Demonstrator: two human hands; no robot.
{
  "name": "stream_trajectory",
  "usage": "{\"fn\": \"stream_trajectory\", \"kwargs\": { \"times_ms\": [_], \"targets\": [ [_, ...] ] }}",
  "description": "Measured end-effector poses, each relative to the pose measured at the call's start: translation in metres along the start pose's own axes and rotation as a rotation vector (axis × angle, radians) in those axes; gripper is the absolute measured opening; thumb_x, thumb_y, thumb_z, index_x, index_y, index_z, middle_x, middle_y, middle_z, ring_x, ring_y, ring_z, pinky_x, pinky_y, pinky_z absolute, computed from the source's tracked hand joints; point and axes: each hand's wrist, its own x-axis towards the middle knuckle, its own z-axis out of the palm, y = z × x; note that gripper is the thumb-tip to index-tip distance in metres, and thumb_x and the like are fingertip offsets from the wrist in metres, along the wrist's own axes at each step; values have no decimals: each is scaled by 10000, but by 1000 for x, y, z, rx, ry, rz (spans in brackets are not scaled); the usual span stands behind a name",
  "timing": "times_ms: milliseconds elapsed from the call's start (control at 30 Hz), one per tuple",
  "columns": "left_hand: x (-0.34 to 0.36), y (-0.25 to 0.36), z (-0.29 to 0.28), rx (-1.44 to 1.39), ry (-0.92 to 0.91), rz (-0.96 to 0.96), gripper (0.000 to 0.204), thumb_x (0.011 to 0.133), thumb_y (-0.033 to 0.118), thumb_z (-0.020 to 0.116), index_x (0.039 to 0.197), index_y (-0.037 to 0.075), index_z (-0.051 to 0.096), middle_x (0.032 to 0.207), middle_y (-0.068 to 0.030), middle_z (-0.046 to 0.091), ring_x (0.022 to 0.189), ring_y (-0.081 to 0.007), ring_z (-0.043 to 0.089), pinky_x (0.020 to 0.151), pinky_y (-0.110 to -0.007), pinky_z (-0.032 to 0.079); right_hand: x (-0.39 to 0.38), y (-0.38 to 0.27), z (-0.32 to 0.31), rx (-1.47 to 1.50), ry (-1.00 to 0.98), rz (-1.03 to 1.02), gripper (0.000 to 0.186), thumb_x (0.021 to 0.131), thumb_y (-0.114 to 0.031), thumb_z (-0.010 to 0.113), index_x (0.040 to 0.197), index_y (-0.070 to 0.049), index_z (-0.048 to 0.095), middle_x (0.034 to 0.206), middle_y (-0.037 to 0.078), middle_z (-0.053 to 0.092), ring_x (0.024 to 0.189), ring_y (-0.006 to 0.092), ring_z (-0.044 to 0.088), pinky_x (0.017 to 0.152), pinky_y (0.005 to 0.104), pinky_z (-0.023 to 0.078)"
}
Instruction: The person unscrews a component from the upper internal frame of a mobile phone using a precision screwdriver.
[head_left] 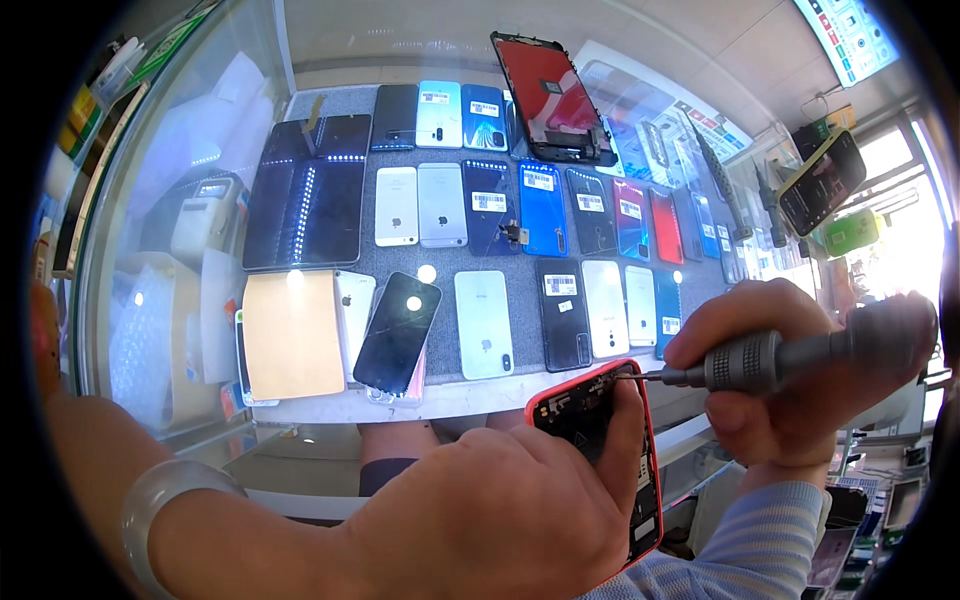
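My left hand (pixel 510 490) grips the opened phone (pixel 580 424), my right hand (pixel 800 408) the screwdriver (pixel 745 362) at the phone's top end. I'd press squarely, gently.

A glass tabletop (pixel 443 345) with a grey lining and a pale near edge (pixel 480 399) fills the middle, small round lights and dotted rows reflecting in it. Beyond lies a pale surface (pixel 700 35) with seams, floor or wall unclear. Far right, a bright panel (pixel 848 42) glows; white daylight floods a window (pixel 888 152) at right.
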Motion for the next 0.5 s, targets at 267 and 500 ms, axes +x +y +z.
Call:
{"fn": "stream_trajectory", "kwargs": {
  "times_ms": [267, 500],
  "targets": [
    [-1, -1, -1, -91, 21, -34, 556, 723, 175, 640, 1237, -35, 648, 516, 17, 436, 455, -113, 484, 387, -273, 359, -5, 10, 7, 409, 91, 80, 436, 817, -373, 808, 956, 6, 645, 841, 93, 690, 659, 158, 645, 589, 252, 531],
    [-1, 1, 4, 7, -10, -12, 561, 733, 182, 644, 1250, -34, 641, 520, 22, 429, 457, -105, 474, 387, -270, 358, -4, 9, -1, 339, -32, 109, 443, 802, -356, 813, 983, 11, 643, 857, 94, 696, 665, 156, 645, 600, 250, 533]
  ]
}}
